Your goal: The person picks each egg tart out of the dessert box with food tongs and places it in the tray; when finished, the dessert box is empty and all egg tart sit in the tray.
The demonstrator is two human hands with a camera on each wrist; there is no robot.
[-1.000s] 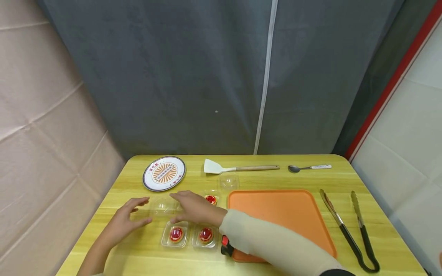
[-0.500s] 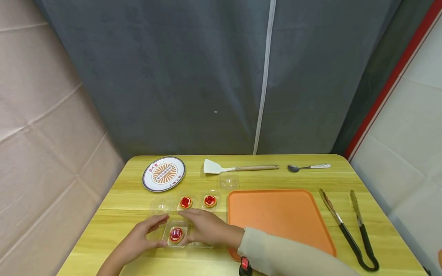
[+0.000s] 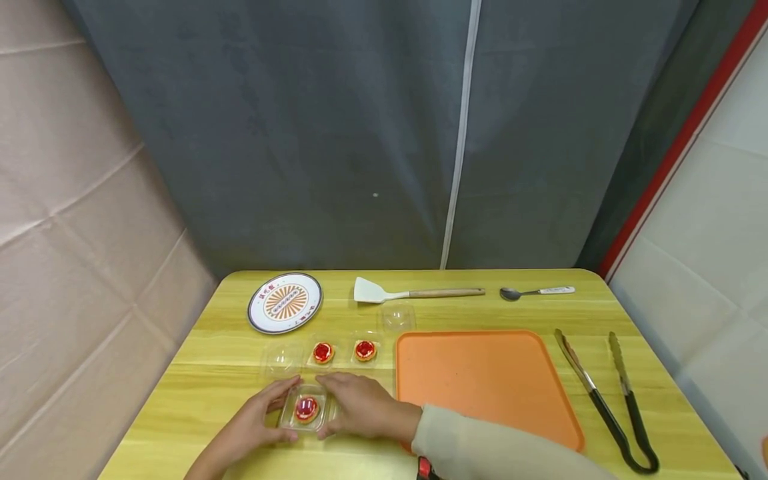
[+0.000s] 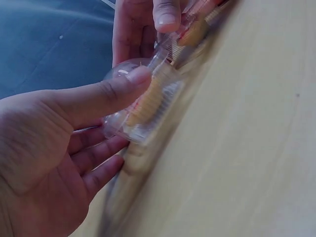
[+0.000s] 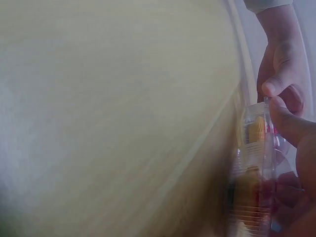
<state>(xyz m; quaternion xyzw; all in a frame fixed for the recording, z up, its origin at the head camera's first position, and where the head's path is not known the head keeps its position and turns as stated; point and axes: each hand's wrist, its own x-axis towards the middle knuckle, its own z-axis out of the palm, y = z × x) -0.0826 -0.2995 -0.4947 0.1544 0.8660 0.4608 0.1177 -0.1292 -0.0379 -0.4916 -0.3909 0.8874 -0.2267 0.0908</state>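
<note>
Near the front of the table, a clear plastic box [image 3: 312,390] with a domed lid encloses a red-topped tart [image 3: 307,409]. The left hand [image 3: 258,420] holds its left side, thumb in front and fingers behind. On the box's right side the right hand [image 3: 363,407] grips with thumb and fingers, covering most of a second tart box [image 5: 247,197] that shows in the right wrist view. Farther back sit two tarts, one on the left [image 3: 323,353] and one on the right [image 3: 365,351], in clear trays.
Clear dome lids lie beside the back tarts, one at left [image 3: 282,360] and one behind [image 3: 397,317]. An orange tray [image 3: 480,380] is to the right. Beyond are a plate [image 3: 285,303], a white spatula [image 3: 372,291], a spoon [image 3: 511,293] and black-handled tongs [image 3: 612,413].
The right hand has moved from over the back tarts toward the front, uncovering them. The left hand has come in rightward, and both hands now hold the front tart box.
</note>
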